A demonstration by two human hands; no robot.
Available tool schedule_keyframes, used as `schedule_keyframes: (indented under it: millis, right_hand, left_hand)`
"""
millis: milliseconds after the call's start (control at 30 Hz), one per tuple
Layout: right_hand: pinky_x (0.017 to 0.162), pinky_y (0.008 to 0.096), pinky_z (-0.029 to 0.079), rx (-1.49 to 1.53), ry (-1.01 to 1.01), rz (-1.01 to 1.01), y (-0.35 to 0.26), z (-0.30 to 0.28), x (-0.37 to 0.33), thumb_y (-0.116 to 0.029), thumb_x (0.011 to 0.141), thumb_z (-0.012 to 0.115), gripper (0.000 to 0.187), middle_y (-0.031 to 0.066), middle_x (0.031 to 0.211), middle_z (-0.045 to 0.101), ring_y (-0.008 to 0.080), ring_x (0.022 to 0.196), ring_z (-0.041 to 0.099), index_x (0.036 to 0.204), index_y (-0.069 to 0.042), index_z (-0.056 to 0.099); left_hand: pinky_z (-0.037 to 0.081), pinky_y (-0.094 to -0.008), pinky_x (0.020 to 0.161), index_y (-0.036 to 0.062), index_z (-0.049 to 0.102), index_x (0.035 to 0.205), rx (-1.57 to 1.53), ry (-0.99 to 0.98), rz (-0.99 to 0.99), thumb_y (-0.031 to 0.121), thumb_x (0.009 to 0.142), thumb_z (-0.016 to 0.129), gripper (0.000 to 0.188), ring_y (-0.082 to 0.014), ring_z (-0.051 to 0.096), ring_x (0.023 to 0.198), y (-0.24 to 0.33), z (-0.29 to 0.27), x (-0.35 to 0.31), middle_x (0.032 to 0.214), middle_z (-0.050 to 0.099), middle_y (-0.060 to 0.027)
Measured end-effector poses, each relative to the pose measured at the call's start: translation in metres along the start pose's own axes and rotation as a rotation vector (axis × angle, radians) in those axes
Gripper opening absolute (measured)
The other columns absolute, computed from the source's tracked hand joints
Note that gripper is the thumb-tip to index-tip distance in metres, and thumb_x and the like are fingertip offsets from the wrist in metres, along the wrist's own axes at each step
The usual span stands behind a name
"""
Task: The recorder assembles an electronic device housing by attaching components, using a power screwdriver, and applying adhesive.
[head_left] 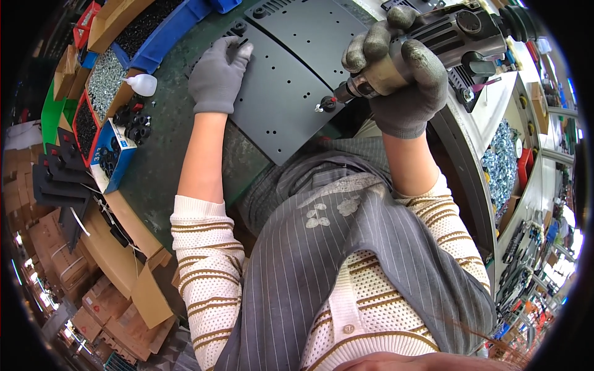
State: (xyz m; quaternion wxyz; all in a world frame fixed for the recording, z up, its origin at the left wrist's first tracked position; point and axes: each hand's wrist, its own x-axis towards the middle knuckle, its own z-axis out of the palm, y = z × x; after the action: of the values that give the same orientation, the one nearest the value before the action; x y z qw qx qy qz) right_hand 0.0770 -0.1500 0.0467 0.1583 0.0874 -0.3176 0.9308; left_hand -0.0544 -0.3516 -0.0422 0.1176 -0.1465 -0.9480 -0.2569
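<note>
My right hand [405, 80], in a worn grey glove, is closed around a grey and black power screwdriver [455, 34]. Its nose points down and left over a black round foot [328, 104] at the near right edge of a dark grey panel [281, 93]. A small red and silver piece shows at the tool's tip. My left hand [218, 79], also gloved, lies at the panel's left edge with thumb and forefinger pinched together. A small dark bit shows between them, too small to name. Just beyond the fingertips sits another black round foot [239, 27].
A second dark panel [309, 21] lies alongside, beyond a narrow gap. On the left stand a blue bin [162, 43] of black parts, a tray of silver screws [106, 80], a white squeeze bottle [142, 85] and a blue box [114, 157]. Clear-bagged parts [502, 157] lie right.
</note>
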Motion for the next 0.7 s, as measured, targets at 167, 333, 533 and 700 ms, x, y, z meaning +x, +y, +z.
schedule_keyframes:
  millis: [167, 333, 533, 700]
  right_hand:
    - [0.064, 0.0377, 0.05, -0.025, -0.222, -0.051, -0.001, -0.016, 0.002, -0.013, 0.076, 0.062, 0.042, 0.0106, 0.098, 0.057, 0.0258, 0.081, 0.058, 0.114, -0.005, 0.048]
    - [0.062, 0.0341, 0.045, -0.168, -0.36, -0.023, 0.008, -0.013, -0.005, -0.024, 0.082, 0.052, 0.047, 0.0083, 0.097, 0.053, 0.0201, 0.075, 0.052, 0.123, -0.004, 0.042]
    - [0.065, 0.0399, 0.052, -0.178, -0.577, 0.016, 0.033, -0.007, -0.006, -0.004, 0.082, 0.047, 0.048, 0.0079, 0.121, 0.048, 0.0208, 0.084, 0.059, 0.128, -0.013, 0.041]
    - [0.065, 0.0402, 0.052, -0.224, -0.38, 0.122, 0.062, 0.009, -0.022, -0.002, 0.078, 0.062, 0.045, 0.0078, 0.103, 0.05, 0.0214, 0.082, 0.06, 0.118, -0.011, 0.042]
  left_hand:
    - [0.046, -0.032, 0.063, 0.0096, 0.065, 0.107, 0.054, -0.026, 0.107, 0.041, 0.081, 0.067, 0.041, -0.0183, 0.056, 0.064, -0.005, -0.013, -0.027, 0.072, 0.061, -0.0056]
    - [0.043, -0.0246, 0.06, 0.0047, 0.068, 0.102, -0.318, -0.192, -0.064, 0.028, 0.076, 0.074, 0.035, -0.0093, 0.049, 0.062, 0.029, -0.05, -0.099, 0.076, 0.061, -0.0026]
    - [0.047, -0.0312, 0.057, 0.0128, 0.068, 0.103, -0.285, -0.291, -0.082, 0.043, 0.078, 0.068, 0.039, -0.0185, 0.057, 0.058, 0.049, -0.054, -0.157, 0.075, 0.061, -0.0062]
    - [0.048, -0.0362, 0.054, 0.0135, 0.067, 0.096, -0.206, -0.237, -0.049, 0.046, 0.078, 0.065, 0.037, -0.0224, 0.06, 0.06, 0.052, -0.042, -0.157, 0.073, 0.06, -0.006]
